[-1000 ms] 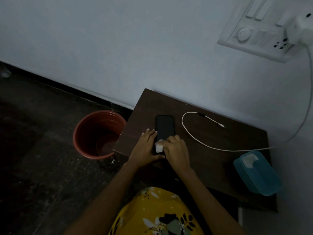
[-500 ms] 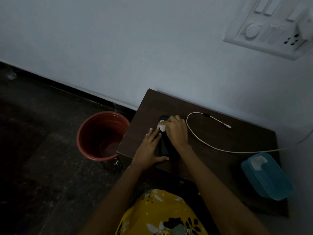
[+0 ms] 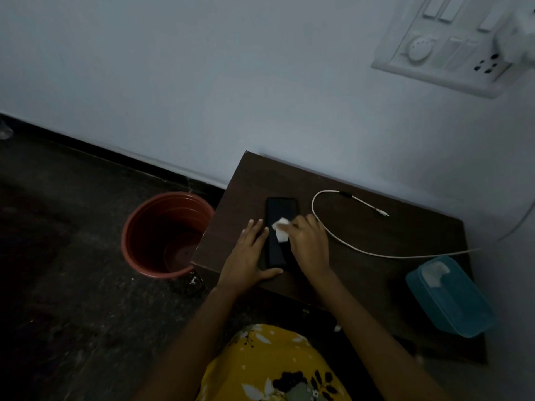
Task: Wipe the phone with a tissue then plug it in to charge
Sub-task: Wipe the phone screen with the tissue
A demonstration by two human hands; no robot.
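Observation:
A black phone [image 3: 280,215] lies screen up on the dark wooden table [image 3: 362,287], near its left end. My left hand [image 3: 249,256] lies flat along the phone's left edge, thumb under its near end. My right hand [image 3: 308,246] pinches a small white tissue [image 3: 280,228] and presses it on the middle of the screen. A white charging cable [image 3: 347,244] curls on the table to the right of the phone, its free plug [image 3: 383,213] lying bare. The cable runs right and up toward a white charger [image 3: 518,39] in the wall socket panel [image 3: 434,53].
A teal lidded box [image 3: 451,302] with a white tissue showing sits at the table's right near corner. A red-brown bucket [image 3: 165,235] stands on the dark floor just left of the table. The wall rises right behind the table.
My right hand slid the tissue from the phone's near end up to its far end, then back to the middle. My left hand has stayed by the phone's left edge.

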